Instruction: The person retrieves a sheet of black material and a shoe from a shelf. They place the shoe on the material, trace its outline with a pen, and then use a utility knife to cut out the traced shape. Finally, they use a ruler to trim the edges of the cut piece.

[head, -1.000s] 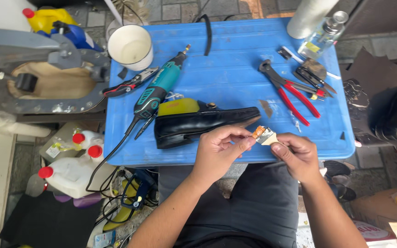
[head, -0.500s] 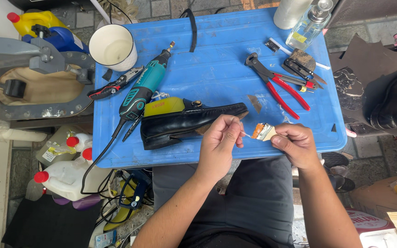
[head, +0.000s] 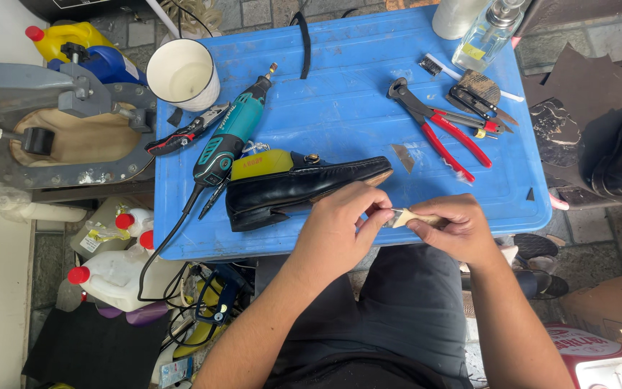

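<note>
While both hands meet at the near edge of the blue surface, the left hand pinches the tip of a small pale tool, and the right hand grips its handle. Since half a second ago the hands have drawn closer together. Black loafer lies just behind them, unmoved; teal rotary tool and red-handled pliers lie further back.

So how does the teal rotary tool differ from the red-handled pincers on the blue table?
The teal rotary tool is one thick body with a trailing cord; the red-handled pincers have two thin handles and dark jaws. The tool lies left of the black shoe, the pincers to its upper right. Both rest untouched on the blue table.
</note>
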